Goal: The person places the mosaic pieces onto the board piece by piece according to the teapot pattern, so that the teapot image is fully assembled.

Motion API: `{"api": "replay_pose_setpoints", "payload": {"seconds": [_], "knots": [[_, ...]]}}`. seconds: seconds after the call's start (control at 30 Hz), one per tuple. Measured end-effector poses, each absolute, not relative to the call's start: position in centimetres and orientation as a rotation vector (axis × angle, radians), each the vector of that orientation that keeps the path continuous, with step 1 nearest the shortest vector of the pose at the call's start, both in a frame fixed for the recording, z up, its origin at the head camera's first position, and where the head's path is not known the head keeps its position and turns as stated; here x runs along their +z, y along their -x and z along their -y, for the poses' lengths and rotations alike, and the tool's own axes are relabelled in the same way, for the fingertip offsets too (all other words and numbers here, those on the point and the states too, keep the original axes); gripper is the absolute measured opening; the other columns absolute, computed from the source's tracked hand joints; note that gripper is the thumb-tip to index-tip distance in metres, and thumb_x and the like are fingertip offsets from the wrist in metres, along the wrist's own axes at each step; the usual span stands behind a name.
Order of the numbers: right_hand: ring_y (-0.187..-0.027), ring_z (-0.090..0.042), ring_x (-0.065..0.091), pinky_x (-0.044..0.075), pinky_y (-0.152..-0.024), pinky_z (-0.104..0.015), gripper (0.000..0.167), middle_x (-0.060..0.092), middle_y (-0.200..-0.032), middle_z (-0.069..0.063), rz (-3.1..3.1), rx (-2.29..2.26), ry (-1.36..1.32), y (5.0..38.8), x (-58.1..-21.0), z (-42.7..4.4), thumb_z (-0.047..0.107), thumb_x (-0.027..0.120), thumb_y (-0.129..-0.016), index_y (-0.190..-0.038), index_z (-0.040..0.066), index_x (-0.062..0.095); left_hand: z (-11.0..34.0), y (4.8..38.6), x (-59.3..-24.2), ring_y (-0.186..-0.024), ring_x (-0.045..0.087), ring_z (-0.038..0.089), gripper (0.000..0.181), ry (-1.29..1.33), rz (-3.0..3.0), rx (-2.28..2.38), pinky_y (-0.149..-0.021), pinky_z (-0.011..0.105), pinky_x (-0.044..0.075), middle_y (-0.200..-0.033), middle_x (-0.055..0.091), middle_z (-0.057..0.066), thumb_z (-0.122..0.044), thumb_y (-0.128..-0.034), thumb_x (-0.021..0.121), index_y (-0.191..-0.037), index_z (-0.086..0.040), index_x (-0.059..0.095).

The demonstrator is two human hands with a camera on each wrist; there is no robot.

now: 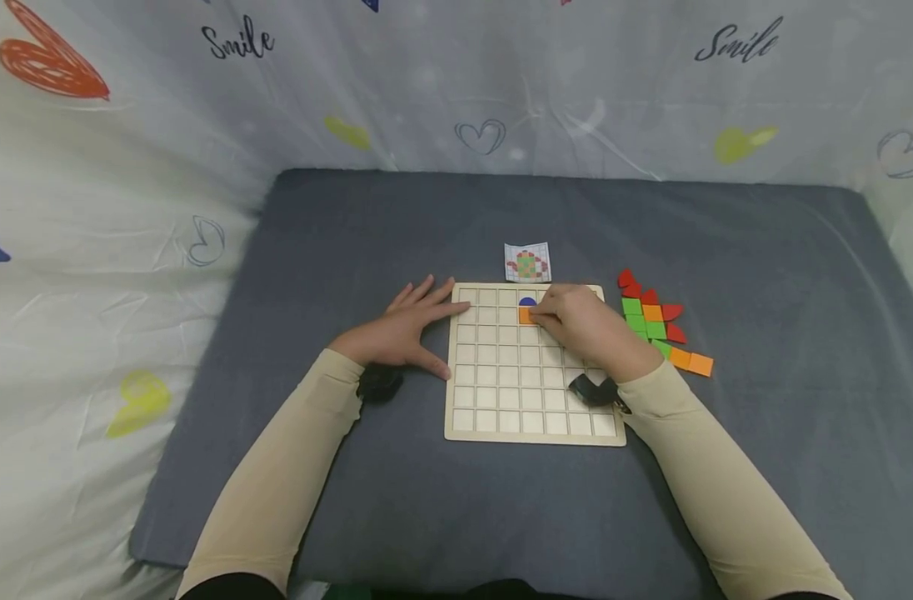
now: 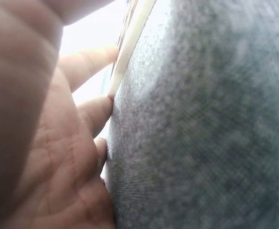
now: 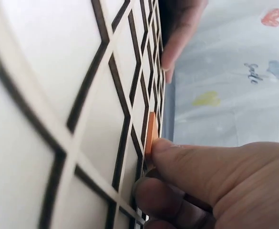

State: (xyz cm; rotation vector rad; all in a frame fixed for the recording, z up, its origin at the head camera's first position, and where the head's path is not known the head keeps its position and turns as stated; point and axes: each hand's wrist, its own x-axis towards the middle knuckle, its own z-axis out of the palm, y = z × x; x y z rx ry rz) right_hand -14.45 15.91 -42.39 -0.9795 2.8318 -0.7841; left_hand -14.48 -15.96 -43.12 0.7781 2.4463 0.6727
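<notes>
A wooden grid board (image 1: 507, 375) lies on the grey cloth. Spread along its left edge is my left hand (image 1: 407, 332), thumb and fingertips touching the frame; the left wrist view shows fingertips against the board's side (image 2: 129, 55). With thumb and curled fingers, my right hand (image 1: 587, 329) pinches an orange square tile (image 1: 525, 316) at a cell in the second row. The right wrist view shows the thumb on this orange tile (image 3: 150, 136); whether it sits fully in the cell is hidden. Just above it, a blue rounded piece (image 1: 527, 301) occupies a top-row cell.
A small printed pattern card (image 1: 527, 262) lies beyond the board's far edge. To the right are several loose pieces: green squares (image 1: 635, 323), orange squares (image 1: 700, 364) and red rounded pieces (image 1: 672, 312). A white printed curtain (image 1: 426, 92) hangs behind the grey-covered table (image 1: 366, 242).
</notes>
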Motion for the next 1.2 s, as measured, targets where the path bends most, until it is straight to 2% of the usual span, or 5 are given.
{"api": "replay_pose_setpoints", "payload": {"seconds": [0.43, 0.6, 0.87, 1.03, 1.2], "knots": [[-0.090, -0.025, 0.072, 0.061, -0.083, -0.043, 0.012, 0.078, -0.101, -0.010, -2.860, -0.840, 0.869, 14.9, -42.5, -16.7, 0.008, 0.076, -0.097, -0.106, 0.003, 0.082, 16.0, 14.5, -43.0, -0.162, -0.016, 0.027, 0.113, -0.771, -2.449, 0.675, -0.129, 0.051, -0.013, -0.178, -0.002, 0.001, -0.052, -0.0762, 0.092, -0.168, -0.027, 0.031], [-0.086, -0.026, 0.068, 0.057, -0.077, -0.045, 0.015, 0.076, -0.100, -0.012, -2.889, -0.810, 0.762, 15.5, -41.8, -18.3, 0.010, 0.073, -0.099, -0.109, 0.002, 0.081, 16.0, 14.5, -43.0, -0.162, -0.016, 0.027, 0.114, -0.772, -2.452, 0.680, -0.129, 0.051, -0.013, -0.178, -0.002, 0.001, -0.052, -0.0752, 0.093, -0.168, -0.027, 0.031], [-0.092, -0.033, 0.068, 0.056, -0.073, -0.052, 0.023, 0.074, -0.108, -0.016, -3.000, -0.691, 0.377, 15.9, -40.7, -21.6, 0.019, 0.068, -0.102, -0.116, 0.004, 0.078, 15.9, 14.7, -43.2, -0.162, -0.017, 0.025, 0.115, -0.789, -2.450, 0.680, -0.129, 0.050, -0.014, -0.178, -0.003, -0.001, -0.054, -0.0749, 0.092, -0.168, -0.028, 0.030], [-0.082, -0.038, 0.067, 0.053, -0.060, -0.056, 0.023, 0.070, -0.101, -0.021, -3.116, -0.615, 0.194, 15.9, -40.9, -22.9, 0.020, 0.070, -0.099, -0.111, 0.002, 0.077, 15.8, 14.6, -43.1, -0.162, -0.017, 0.025, 0.115, -0.773, -2.455, 0.674, -0.129, 0.050, -0.013, -0.178, -0.003, -0.001, -0.053, -0.0746, 0.093, -0.168, -0.028, 0.031], [-0.077, -0.041, 0.064, 0.051, -0.057, -0.056, 0.026, 0.064, -0.095, -0.023, -3.144, -0.521, 0.109, 16.2, -41.2, -23.7, 0.021, 0.071, -0.097, -0.110, -0.002, 0.074, 15.9, 14.4, -43.1, -0.162, -0.016, 0.025, 0.115, -0.761, -2.457, 0.673, -0.129, 0.050, -0.013, -0.178, -0.002, -0.001, -0.053, -0.0748, 0.093, -0.168, -0.028, 0.030]]}}
